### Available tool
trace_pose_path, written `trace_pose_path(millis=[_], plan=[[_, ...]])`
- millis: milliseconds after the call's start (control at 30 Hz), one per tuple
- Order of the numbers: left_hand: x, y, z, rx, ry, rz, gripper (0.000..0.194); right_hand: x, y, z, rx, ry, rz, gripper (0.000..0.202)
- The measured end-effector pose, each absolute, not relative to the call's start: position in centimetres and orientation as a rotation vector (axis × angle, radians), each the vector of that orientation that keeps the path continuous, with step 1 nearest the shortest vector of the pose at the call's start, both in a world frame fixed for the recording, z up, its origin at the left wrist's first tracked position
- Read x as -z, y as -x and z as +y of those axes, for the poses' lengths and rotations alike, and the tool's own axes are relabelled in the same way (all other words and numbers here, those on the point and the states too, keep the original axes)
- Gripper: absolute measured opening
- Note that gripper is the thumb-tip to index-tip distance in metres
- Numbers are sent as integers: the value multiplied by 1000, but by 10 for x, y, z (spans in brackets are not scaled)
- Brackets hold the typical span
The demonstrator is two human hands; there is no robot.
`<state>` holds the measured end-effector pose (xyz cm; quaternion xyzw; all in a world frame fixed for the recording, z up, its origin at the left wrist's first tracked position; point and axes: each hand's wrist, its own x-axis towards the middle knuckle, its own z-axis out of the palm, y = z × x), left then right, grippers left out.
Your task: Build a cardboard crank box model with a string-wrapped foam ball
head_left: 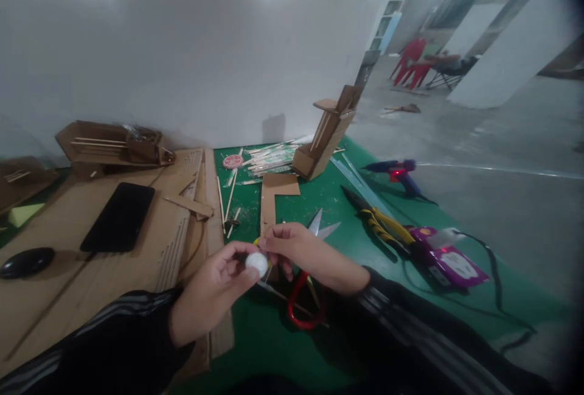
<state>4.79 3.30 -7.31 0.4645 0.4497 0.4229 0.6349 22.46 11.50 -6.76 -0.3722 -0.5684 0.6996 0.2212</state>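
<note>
My left hand (210,288) is closed around a small white round thing (256,264), thumb pressed on its near side. A bit of yellow shows just behind it; whether the two are one piece I cannot tell. The fingers of my right hand (296,252) pinch together at this yellow edge, and what lies between them is too small to name. Below the right hand rest scissors (306,319) with red handles, partly covered by the hand, blades pointing away. An L-shaped cardboard piece (268,206) lies just beyond both hands.
Cardboard sheets (150,273) at left bear a black phone (119,217) and a mouse (27,262). Thin wooden sticks (274,159) lie near an upright cardboard structure (326,133). Pliers (378,218), a glue gun (396,173) and a purple power strip (449,260) with a cord occupy the right.
</note>
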Motion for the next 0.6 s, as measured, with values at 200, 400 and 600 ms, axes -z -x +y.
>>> trace_pose_path(millis=[200,400,600], plan=[[75,-47,38,-931,-1157,1109,27,52,-230,106,-2039,887,-1460,22],[73,-47,37,-919,-1180,1052,29,43,-231,98,-2063,754,-1407,17],[72,-41,39,-1135,-1045,1124,34,52,-233,110,-1738,946,-1606,20]])
